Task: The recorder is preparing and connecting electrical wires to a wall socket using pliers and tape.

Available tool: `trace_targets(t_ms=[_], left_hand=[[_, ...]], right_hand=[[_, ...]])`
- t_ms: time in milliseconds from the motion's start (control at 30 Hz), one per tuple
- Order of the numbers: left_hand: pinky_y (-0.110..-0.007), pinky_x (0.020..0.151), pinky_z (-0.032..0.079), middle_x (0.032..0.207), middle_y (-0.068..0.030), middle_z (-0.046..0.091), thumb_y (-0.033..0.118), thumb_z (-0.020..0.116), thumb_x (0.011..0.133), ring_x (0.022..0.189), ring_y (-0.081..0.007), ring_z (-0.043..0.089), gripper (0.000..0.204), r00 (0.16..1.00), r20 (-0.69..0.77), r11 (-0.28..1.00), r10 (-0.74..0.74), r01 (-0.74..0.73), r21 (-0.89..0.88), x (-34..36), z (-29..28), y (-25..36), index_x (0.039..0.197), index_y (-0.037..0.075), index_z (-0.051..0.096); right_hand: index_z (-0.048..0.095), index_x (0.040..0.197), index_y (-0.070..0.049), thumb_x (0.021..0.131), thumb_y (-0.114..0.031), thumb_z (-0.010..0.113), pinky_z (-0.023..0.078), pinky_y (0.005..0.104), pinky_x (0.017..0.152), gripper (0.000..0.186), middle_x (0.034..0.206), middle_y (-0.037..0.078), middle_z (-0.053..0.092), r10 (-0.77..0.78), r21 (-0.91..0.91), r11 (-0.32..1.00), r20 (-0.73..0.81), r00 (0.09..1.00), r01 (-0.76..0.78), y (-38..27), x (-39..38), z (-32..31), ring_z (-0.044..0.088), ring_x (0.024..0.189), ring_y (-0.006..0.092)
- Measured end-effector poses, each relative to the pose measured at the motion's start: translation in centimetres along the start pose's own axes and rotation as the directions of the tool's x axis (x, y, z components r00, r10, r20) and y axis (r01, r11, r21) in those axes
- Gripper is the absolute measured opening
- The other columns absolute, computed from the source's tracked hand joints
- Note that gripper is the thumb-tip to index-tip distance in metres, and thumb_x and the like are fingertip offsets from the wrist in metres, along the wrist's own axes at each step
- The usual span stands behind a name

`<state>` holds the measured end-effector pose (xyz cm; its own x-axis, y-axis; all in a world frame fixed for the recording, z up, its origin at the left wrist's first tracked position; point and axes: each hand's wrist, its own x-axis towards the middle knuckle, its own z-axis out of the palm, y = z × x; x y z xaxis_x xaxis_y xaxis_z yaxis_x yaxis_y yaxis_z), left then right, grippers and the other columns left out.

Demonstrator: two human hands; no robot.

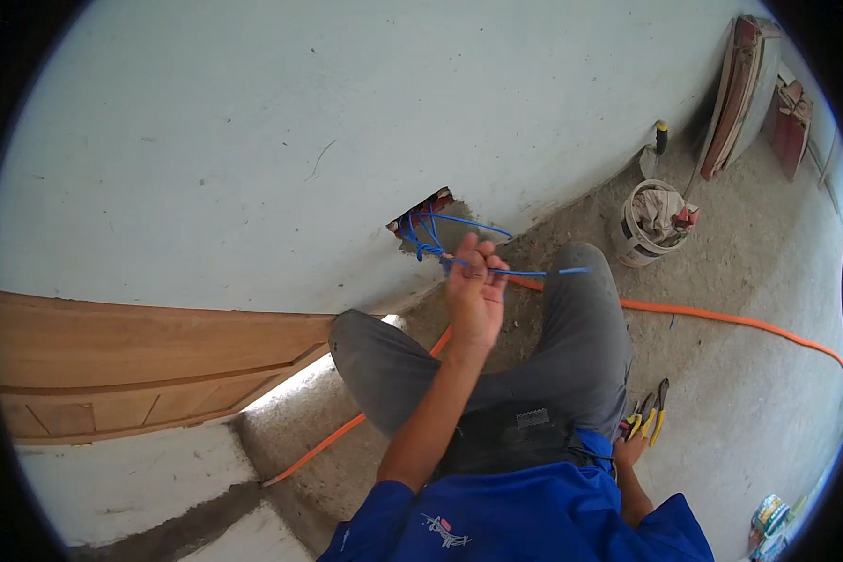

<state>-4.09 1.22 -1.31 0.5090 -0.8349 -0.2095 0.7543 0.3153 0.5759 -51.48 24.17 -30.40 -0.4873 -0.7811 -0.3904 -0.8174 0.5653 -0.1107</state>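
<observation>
My left hand (478, 286) is closed in a pinch on a blue electrical wire (525, 273), in front of a rough rectangular hole (437, 199) in the wall. More blue wires (428, 248) come out of this hole, twisted and looped together, with a small coppery spot close to my fingertips. Across a small gap from the wire's end, a short light-blue length (574, 271) shows against my right knee. Low on my right side, my right hand (629, 451) is at the yellow-handled pliers (658, 421) and other hand tools; its fingers are too hidden to read.
An orange conduit (721, 316) runs across the dusty floor, passing under my legs. To the right stand a white bucket (635, 248) with crumpled material inside, a trowel (660, 140) and leaning boards (735, 98). A wooden panel door (159, 351) is at left.
</observation>
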Motion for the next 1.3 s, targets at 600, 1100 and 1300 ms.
trace_targets(t_ms=[600,1100,1300], left_hand=[[-0.046,0.097,0.047,0.100,-0.0160,0.065,0.038,0.041,0.105,0.103,-0.0298,0.063,0.039,0.947,0.315,0.990,-0.064,0.021,0.140,-6.7,3.9,0.4,0.122,0.004,0.047],[-0.034,0.094,0.050,0.107,-0.0111,0.068,0.014,0.075,0.085,0.101,-0.0203,0.065,0.037,0.910,0.078,0.138,-0.408,-0.023,0.990,-7.5,-3.8,11.8,0.115,0.000,0.059],[-0.032,0.086,0.052,0.102,-0.0105,0.067,0.010,0.070,0.090,0.094,-0.0179,0.064,0.026,0.942,0.328,-0.033,0.076,-0.326,0.945,-5.1,-6.3,15.9,0.111,-0.001,0.062]], right_hand=[[0.058,0.098,-0.003,0.071,-0.002,0.071,0.045,0.0454,0.088,0.030,0.106,0.017,0.050,-0.062,0.086,0.994,-0.127,0.990,0.073,2.3,0.8,-2.4,0.053,0.102,0.0387],[0.061,0.101,-0.005,0.077,-0.015,0.071,0.038,0.0466,0.101,0.027,0.119,0.020,0.052,-0.280,0.254,0.891,-0.345,0.896,0.377,-6.4,3.1,-9.1,0.048,0.118,0.0377],[0.062,0.094,-0.005,0.075,-0.009,0.067,0.040,0.0436,0.099,0.020,0.109,0.017,0.056,-0.353,0.419,0.754,-0.391,0.850,0.506,-12.2,4.0,-11.0,0.052,0.111,0.0354]])
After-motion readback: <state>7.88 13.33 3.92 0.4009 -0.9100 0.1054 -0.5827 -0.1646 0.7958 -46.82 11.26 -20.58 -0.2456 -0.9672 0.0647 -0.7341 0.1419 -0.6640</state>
